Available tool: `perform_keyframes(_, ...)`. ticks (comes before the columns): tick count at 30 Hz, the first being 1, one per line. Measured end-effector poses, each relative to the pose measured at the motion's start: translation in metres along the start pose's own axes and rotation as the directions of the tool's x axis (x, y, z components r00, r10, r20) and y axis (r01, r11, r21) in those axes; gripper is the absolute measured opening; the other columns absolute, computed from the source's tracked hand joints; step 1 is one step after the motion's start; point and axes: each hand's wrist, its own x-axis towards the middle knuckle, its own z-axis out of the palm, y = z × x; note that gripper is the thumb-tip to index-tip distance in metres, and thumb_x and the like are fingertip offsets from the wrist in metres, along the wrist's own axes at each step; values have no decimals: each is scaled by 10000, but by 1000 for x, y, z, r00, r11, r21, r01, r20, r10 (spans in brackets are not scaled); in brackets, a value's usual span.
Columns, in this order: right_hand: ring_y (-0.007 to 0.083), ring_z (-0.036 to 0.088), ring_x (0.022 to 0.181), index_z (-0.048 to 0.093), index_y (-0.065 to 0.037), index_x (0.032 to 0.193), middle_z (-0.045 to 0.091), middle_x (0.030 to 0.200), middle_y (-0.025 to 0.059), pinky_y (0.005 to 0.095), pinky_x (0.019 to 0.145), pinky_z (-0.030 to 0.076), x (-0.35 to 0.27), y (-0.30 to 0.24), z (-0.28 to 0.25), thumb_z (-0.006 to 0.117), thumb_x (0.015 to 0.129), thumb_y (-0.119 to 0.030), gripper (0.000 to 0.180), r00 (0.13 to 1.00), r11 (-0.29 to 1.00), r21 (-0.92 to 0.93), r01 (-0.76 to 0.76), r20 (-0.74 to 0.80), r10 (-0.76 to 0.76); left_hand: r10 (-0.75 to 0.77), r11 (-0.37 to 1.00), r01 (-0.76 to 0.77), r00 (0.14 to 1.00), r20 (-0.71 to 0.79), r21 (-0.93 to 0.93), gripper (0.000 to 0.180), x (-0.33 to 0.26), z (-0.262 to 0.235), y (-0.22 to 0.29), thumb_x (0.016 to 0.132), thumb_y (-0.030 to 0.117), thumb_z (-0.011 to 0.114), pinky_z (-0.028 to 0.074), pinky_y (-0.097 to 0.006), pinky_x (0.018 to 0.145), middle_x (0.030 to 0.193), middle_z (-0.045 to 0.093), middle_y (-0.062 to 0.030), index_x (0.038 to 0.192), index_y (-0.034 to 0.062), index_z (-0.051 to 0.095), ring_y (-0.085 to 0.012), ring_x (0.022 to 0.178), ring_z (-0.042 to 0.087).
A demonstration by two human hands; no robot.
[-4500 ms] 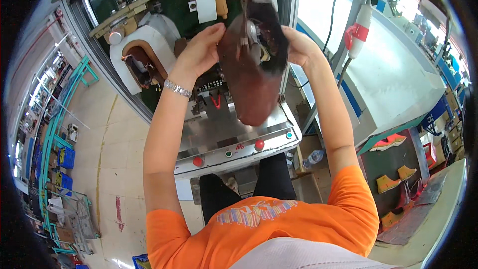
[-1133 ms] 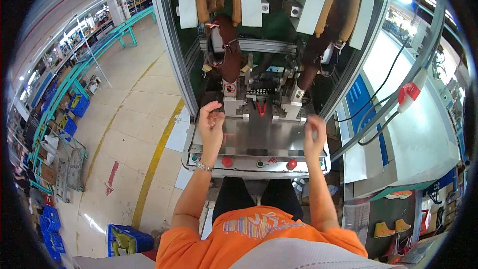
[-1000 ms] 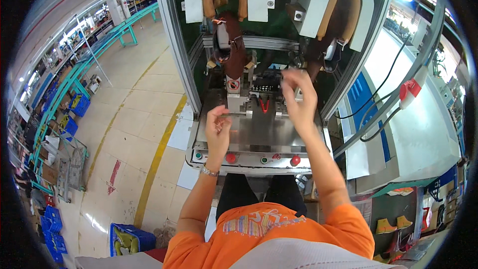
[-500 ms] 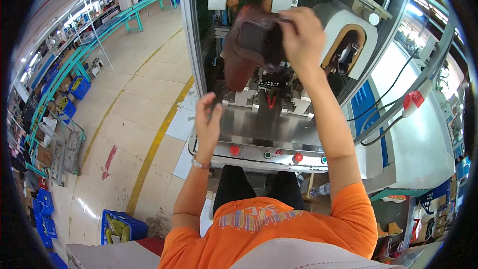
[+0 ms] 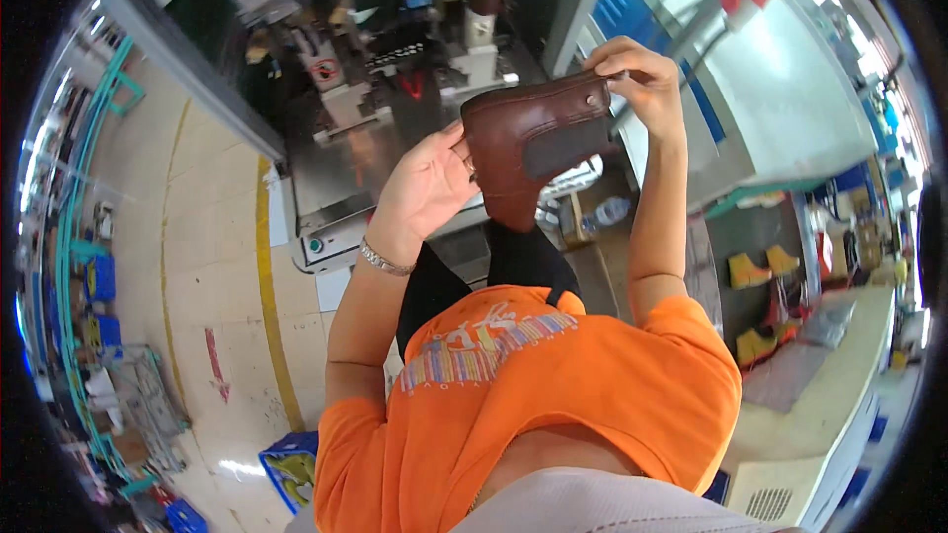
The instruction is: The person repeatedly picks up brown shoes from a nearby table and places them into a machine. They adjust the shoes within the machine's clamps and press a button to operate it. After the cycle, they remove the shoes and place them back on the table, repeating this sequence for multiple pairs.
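In front of my body hangs a brown leather boot upper (image 5: 509,143) with a dark elastic side panel; its toe points down and its shaft lies toward the right. My right hand (image 5: 644,84) is closed on the edge of the shaft opening, pinching it between thumb and fingers. Against the heel end rests my left hand (image 5: 430,183), palm turned up, with its fingers curled at the leather and partly hidden behind it. A metal-band watch (image 5: 383,259) sits on my left wrist.
Behind the boot upper stands a machine with a metal bed (image 5: 341,173), clamps (image 5: 351,104) and a green button (image 5: 315,245). At the right is a bench (image 5: 834,365) near yellow boots (image 5: 752,271). A blue crate (image 5: 286,469) sits on the floor at lower left.
The boot upper has come away from the machine, toward my body and rightward, and has turned. My left hand, apart from it before, now touches its heel. My view has swung right.
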Motion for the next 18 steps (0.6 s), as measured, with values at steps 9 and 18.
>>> perform_keyframes(9,179,557,902,607,-51,820,601,973,130,269,738,445,-70,15,-72,556,728,61,154,980,981,14,-195,-39,196,-127,991,127,992,-6,34,97,43,0,-91,815,86,495,346,-371,904,1018,533,-26,909,110,504,-164,1011,474)
perform_keyframes(18,156,560,869,611,-36,844,604,969,111,258,725,450,-94,2,-87,557,748,50,140,967,967,17,-255,-2,255,-262,965,259,963,-67,-45,257,56,2,-109,869,170,437,294,-465,990,1190,512,-100,1101,85,508,-227,1141,442)
